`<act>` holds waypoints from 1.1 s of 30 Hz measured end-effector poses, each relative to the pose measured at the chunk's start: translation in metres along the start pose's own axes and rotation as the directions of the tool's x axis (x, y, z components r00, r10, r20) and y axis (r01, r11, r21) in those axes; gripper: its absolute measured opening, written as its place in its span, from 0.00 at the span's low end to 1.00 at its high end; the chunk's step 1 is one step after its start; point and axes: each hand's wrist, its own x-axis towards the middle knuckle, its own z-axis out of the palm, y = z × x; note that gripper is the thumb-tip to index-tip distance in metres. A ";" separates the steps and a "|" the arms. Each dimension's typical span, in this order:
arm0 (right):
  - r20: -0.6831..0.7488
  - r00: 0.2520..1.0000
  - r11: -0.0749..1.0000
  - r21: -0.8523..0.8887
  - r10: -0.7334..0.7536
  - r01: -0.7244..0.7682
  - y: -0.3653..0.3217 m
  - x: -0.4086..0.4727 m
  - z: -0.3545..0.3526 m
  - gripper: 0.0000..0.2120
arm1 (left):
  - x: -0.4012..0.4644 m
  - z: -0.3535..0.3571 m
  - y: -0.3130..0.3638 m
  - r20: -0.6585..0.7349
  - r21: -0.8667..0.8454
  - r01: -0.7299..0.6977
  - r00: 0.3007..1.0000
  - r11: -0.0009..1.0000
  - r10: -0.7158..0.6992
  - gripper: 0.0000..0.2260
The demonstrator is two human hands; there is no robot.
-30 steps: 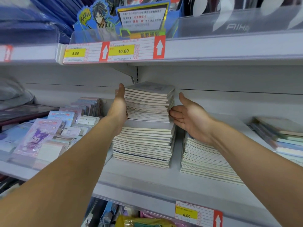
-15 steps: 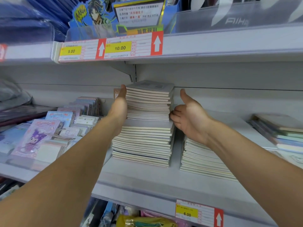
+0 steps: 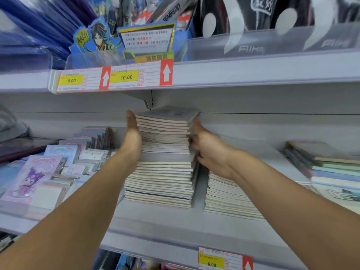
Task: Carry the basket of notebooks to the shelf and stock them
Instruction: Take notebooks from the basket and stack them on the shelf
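A tall pile of grey-covered notebooks [image 3: 161, 182] stands on the white shelf [image 3: 155, 227]. Its upper batch of notebooks [image 3: 165, 133] sits slightly askew on the lower part. My left hand [image 3: 132, 137] lies flat against the left side of that upper batch, fingers straight and pointing up. My right hand [image 3: 210, 151] presses against the batch's right side, thumb raised along its edge. A lower pile of the same notebooks [image 3: 224, 197] lies just to the right, partly under my right wrist. No basket is in view.
Cartoon-print ring notepads [image 3: 39, 176] fill the shelf's left part. Pastel notebooks [image 3: 327, 166] are stacked at the far right. The upper shelf edge with price tags [image 3: 116, 78] hangs close above the tall pile. A 6.00 price tag [image 3: 212, 262] marks the front rail.
My right hand has closed in from beside the pile until it touches the upper batch's right side. The left hand stays flat on the left side. The view has moved closer.
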 end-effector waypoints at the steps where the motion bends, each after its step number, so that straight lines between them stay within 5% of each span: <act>1: -0.033 0.999 0.995 0.097 -0.017 0.020 0.002 -0.001 -0.001 0.43 | -0.004 0.001 -0.001 -0.004 -0.055 -0.033 0.999 0.998 0.032 0.56; 5: 0.054 0.997 0.973 0.226 -0.051 0.038 0.003 -0.017 0.000 0.47 | -0.009 -0.001 -0.005 -0.015 -0.142 -0.054 0.999 0.988 0.052 0.53; 10: 0.114 0.993 0.984 0.177 -0.029 0.008 -0.002 -0.022 0.002 0.47 | 0.000 -0.001 -0.008 -0.028 -0.066 -0.047 0.999 0.997 0.046 0.61; 16: 0.021 0.998 0.993 0.103 -0.056 0.053 -0.007 -0.015 0.001 0.44 | 0.000 -0.001 -0.004 -0.006 -0.108 -0.018 1.000 0.994 0.017 0.51; 21: 0.008 0.999 0.994 0.104 -0.044 0.043 0.002 -0.005 0.008 0.48 | -0.004 -0.001 -0.007 0.016 -0.083 -0.062 0.998 0.995 0.063 0.53; 25: -0.025 1.000 1.000 0.020 0.011 -0.011 0.004 0.007 0.009 0.57 | -0.001 0.000 -0.004 -0.066 0.117 -0.027 0.997 0.993 0.035 0.40; 29: 0.049 0.996 0.997 0.042 -0.073 0.071 0.007 0.002 0.007 0.46 | -0.014 0.009 -0.001 -0.088 0.196 -0.020 0.995 0.980 0.038 0.36; 33: -0.102 0.982 0.984 0.062 -0.158 0.165 0.005 0.001 0.005 0.34 | -0.008 0.007 -0.007 -0.074 0.209 -0.301 0.944 0.930 0.322 0.20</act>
